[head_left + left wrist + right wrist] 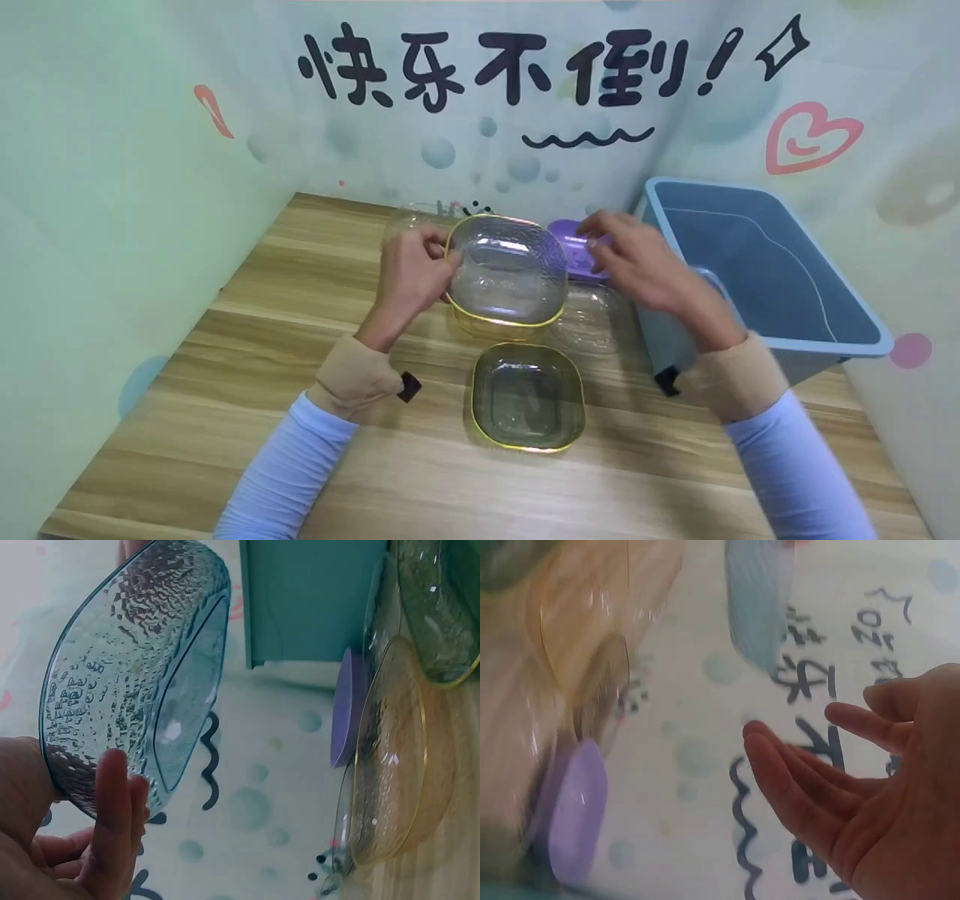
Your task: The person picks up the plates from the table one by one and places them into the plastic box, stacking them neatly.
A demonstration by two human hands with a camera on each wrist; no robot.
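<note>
My left hand (412, 274) grips the edge of a clear, bluish bowl (506, 270) with a pebbled surface, held up above the table. In the left wrist view the same bowl (97, 705) stands tilted, its side turned to the camera, with the fingers against its lower part. My right hand (637, 262) is raised to the right of the bowl, apart from it and holding nothing. Its fingers are loosely extended in the right wrist view. Beneath the held bowl sits an amber bowl (394, 765), mostly covered in the head view. Nearer me stands a smoky green bowl (529, 397).
A purple bowl (574, 255) and a clear dish (600, 319) lie right of the amber bowl. Another clear dish (412, 216) is at the back, partly hidden. The large blue bin (772, 345) occupies the right side. A printed cloth (450, 172) hangs behind the wooden table (262, 315).
</note>
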